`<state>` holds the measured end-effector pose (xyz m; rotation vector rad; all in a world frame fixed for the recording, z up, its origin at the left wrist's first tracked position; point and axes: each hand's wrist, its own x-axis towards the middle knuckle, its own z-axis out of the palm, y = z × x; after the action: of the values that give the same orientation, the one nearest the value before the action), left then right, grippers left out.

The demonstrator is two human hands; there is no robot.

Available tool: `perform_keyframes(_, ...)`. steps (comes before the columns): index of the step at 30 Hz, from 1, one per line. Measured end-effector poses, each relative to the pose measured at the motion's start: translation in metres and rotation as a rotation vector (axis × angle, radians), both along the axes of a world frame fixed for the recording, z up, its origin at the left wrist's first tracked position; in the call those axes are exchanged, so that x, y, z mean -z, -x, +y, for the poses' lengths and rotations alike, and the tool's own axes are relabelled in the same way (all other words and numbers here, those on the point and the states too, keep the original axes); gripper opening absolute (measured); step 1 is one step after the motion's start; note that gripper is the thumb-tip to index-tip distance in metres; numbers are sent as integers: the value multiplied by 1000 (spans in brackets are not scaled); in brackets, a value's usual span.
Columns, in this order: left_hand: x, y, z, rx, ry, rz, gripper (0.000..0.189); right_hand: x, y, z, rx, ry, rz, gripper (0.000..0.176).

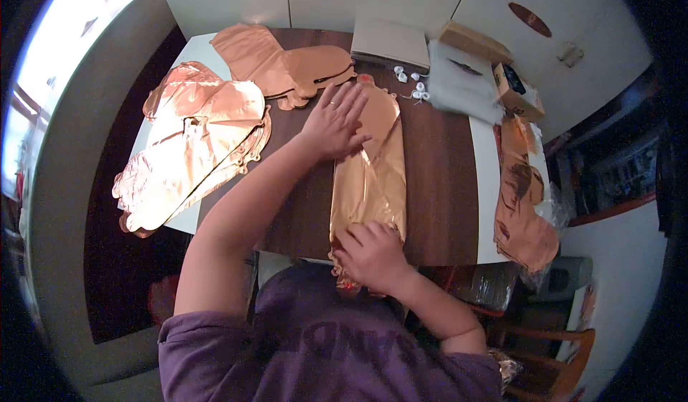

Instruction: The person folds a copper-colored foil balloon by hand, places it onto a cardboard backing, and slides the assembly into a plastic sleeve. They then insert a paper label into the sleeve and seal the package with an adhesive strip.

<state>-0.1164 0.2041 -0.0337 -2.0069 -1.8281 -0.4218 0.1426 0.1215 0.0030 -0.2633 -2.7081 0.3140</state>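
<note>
A long copper-coloured foil balloon (373, 180) lies flat and lengthwise in front of me, its lower end at the front edge of the brown table (441, 187). My left hand (337, 121) rests flat near the top of the foil at its left side, fingers spread and holding nothing. Over the lower end sits my right hand (374, 255), its fingers bent down onto the foil; whether they pinch it is hidden.
More copper foil pieces lie at the left (197, 133), at the back (272, 61) and at the right end (527, 208). Behind are a grey box (390, 44), white coiled ribbons (419, 92), a clear plastic bag (459, 79) and an open carton (517, 94). A wooden chair (573, 359) stands front right.
</note>
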Motion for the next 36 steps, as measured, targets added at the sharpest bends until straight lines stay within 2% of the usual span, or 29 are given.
perform_keyframes(2, -18, -16, -18, -25, -51, -42, 81, -8, 1, 3, 42, 32, 26, 34)
perform_keyframes(4, -15, -30, -36, -30, -100, -114, 79, -10, 3, 7, 95, 33, 26, 36)
perform_keyframes(7, -8, -48, -60, -67, 15, -170, 80, -13, 17, 4, 49, -10, 79, 44)
perform_keyframes(8, -9, -52, -65, -99, 113, -212, 85, -9, 21, 0, 48, -4, 26, 47)
perform_keyframes(11, 11, -55, -68, -106, 202, -254, 87, 4, 19, -14, 72, -39, -105, 58)
perform_keyframes(14, 8, -55, -65, -122, 257, -218, 91, 9, 10, -31, 110, -110, -194, 70)
perform_keyframes(20, 14, -42, -39, -175, 238, -189, 90, 5, 4, -45, 134, -91, -277, 70)
perform_keyframes(22, 13, -38, -33, -181, 200, -187, 90, -4, 3, -32, 73, 15, -240, 65)
perform_keyframes(23, 12, -37, -32, -176, 150, -195, 90, -10, 2, -22, 41, 61, -217, 62)
perform_keyframes(26, -4, -49, -52, -137, 9, -253, 90, -42, -5, 40, 3, 545, -137, 48)
perform_keyframes(28, -18, -63, -73, -90, 63, -299, 89, -44, 3, 92, 37, 337, 248, 33)
perform_keyframes(29, -19, -71, -82, -67, 94, -323, 88, -61, 11, 114, 176, 424, 194, 22)
perform_keyframes(30, -14, -76, -89, -40, 144, -317, 89, -55, 23, 148, 193, 347, 250, 19)
perform_keyframes(31, -8, -81, -95, -15, 193, -311, 89, -56, 38, 181, 258, 302, 188, 19)
perform_keyframes(33, -3, -87, -100, 5, 250, -298, 90, -41, 73, 242, 331, 218, 245, 24)
perform_keyframes(34, -3, -87, -100, -1, 259, -289, 90, -32, 91, 274, 354, 160, 148, 28)
perform_keyframes(36, -1, -87, -100, -3, 251, -277, 92, -26, 125, 307, 389, 54, 143, 30)
